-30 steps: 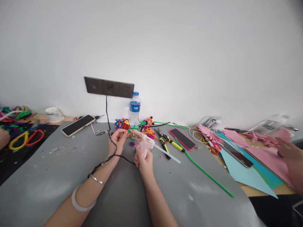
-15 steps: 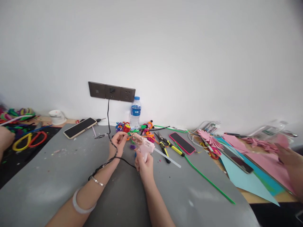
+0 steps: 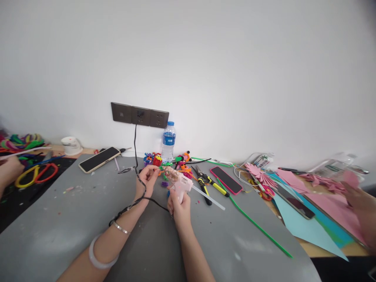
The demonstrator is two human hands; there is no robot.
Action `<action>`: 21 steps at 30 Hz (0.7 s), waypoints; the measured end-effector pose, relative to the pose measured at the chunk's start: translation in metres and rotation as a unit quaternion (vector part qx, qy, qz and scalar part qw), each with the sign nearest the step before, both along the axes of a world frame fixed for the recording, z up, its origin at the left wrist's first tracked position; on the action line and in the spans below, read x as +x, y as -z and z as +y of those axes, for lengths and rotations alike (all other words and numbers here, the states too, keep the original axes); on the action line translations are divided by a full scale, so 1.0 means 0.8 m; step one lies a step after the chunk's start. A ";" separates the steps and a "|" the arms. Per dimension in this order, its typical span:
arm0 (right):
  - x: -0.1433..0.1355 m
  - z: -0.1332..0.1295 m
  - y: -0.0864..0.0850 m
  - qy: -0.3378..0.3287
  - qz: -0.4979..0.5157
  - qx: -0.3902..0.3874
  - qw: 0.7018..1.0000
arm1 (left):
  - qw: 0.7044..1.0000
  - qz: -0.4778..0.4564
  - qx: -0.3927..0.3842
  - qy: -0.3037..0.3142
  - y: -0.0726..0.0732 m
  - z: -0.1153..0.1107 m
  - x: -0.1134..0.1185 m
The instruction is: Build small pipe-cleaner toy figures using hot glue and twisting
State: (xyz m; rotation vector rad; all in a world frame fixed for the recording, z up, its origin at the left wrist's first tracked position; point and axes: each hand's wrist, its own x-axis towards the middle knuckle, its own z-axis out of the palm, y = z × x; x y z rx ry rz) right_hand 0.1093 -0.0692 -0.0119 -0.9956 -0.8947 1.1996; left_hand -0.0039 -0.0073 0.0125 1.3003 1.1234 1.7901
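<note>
One pink glue gun (image 3: pixel 184 183), handle (image 3: pixel 180 195) inside closed right grip (image 3: pixel 179 205), left grip (image 3: pixel 147 181) pinching a green piece (image 3: pixel 160 168) near its tip (image 3: pixel 166 170).

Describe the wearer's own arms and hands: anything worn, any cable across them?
No gloves or sleeves show. The left hand has a slim silver bangle near its wrist and, farther up the forearm, a thicker whitish bangle; a black cable crosses that forearm. The right hand and its forearm look unadorned.

Soft light — glare on mat (image 3: pixel 235 239) — edges stretched
</note>
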 end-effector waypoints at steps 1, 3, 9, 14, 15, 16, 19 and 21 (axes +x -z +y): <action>0.000 0.000 0.000 -0.001 0.000 -0.002 1.000 | 1.000 -0.003 0.000 -0.002 -0.001 0.000 0.000; 0.000 -0.001 -0.002 -0.002 0.000 -0.005 1.000 | 1.000 -0.008 -0.002 -0.004 -0.004 -0.001 0.001; 0.000 -0.001 -0.002 -0.007 0.006 -0.004 1.000 | 1.000 -0.012 -0.008 -0.006 -0.008 -0.002 0.002; 0.004 -0.001 -0.006 -0.012 0.007 -0.006 1.000 | 1.000 -0.013 -0.011 -0.005 -0.004 0.000 0.001; 0.004 -0.001 -0.008 -0.015 0.005 -0.007 1.000 | 1.000 -0.012 -0.009 -0.005 -0.003 0.001 0.000; 0.005 -0.001 -0.011 -0.018 0.003 -0.008 1.000 | 1.000 -0.010 -0.007 -0.005 -0.002 0.001 0.000; 0.008 -0.002 -0.023 -0.029 -0.003 -0.015 0.999 | 1.000 -0.001 0.001 -0.007 0.002 0.003 -0.002; 0.010 -0.004 -0.032 -0.037 -0.011 -0.021 0.999 | 1.000 0.005 0.003 -0.007 0.002 0.003 -0.002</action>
